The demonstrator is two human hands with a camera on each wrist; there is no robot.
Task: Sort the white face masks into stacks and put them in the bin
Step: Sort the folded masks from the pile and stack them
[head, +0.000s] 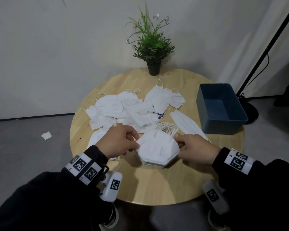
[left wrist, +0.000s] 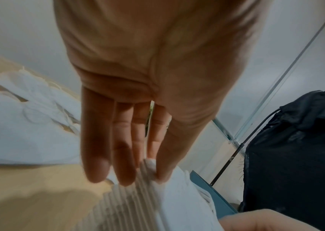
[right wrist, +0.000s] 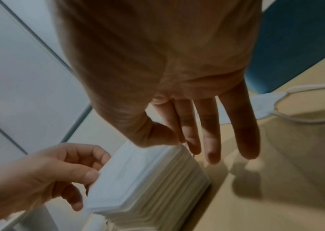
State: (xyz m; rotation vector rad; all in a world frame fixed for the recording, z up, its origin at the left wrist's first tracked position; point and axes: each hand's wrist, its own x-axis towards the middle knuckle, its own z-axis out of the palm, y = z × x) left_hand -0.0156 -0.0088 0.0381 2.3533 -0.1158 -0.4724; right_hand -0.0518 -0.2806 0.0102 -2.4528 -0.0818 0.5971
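Observation:
A stack of folded white masks [head: 157, 150] sits at the table's near middle, held at both ends. My left hand [head: 137, 145] pinches its left end, thumb on top and fingers under the edge. My right hand [head: 179, 145] pinches the right end between thumb and index; its other fingers [right wrist: 212, 140] are straight. The layered edges of the stack [right wrist: 157, 179] show in the right wrist view, and the stack [left wrist: 137, 203] also shows in the left wrist view. Whether it rests on the wood or hangs just above it, I cannot tell. A loose pile of white masks [head: 123, 107] lies behind the hands. The blue bin [head: 220, 120] stands open at the right.
A flat pleated mask [head: 187, 124] lies between the stack and the bin. A potted plant [head: 153, 47] stands at the far edge of the round wooden table [head: 157, 184]. A scrap of white [head: 46, 135] is on the floor at left. A black stand [head: 265, 50] rises behind the bin.

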